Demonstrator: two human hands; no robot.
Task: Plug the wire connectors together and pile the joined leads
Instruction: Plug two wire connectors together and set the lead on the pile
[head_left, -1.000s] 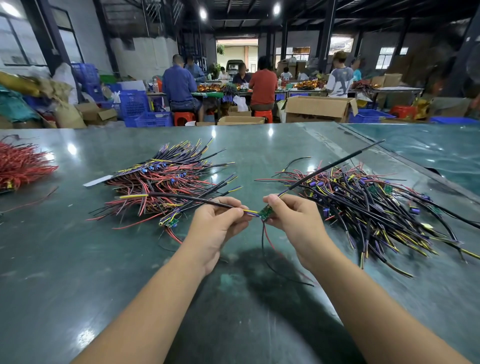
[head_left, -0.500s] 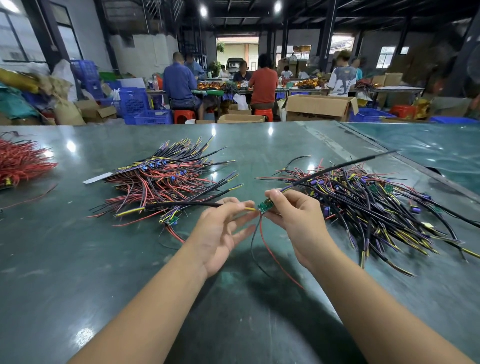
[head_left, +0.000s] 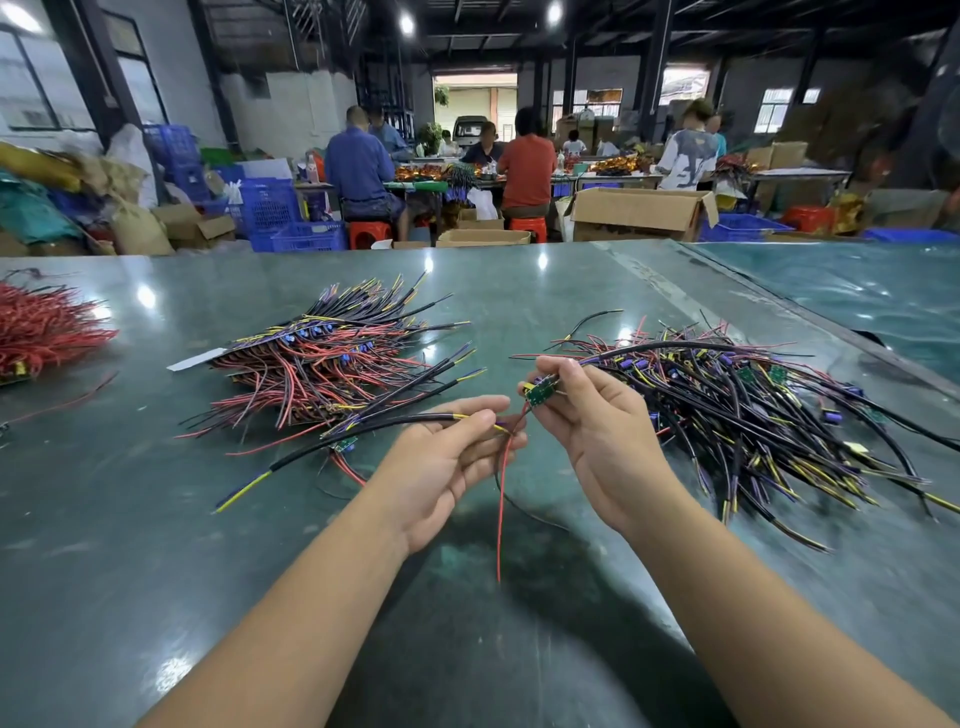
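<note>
The bare yellow wire tip should be lined up with the little green board and pushed in straight and gently, it is judged. The black lead is pinched near its yellow end by the left hand, just left of the board. The board is pinched by the right hand. Both grips are closed tight on these. A red wire hangs below the board, over the desk.

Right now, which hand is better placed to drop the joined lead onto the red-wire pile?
Left, probably. The left hand pinches the black lead, which already trails toward the red-wire pile on its side. The right hand holds the small green board nearer the black-wire pile.
</note>
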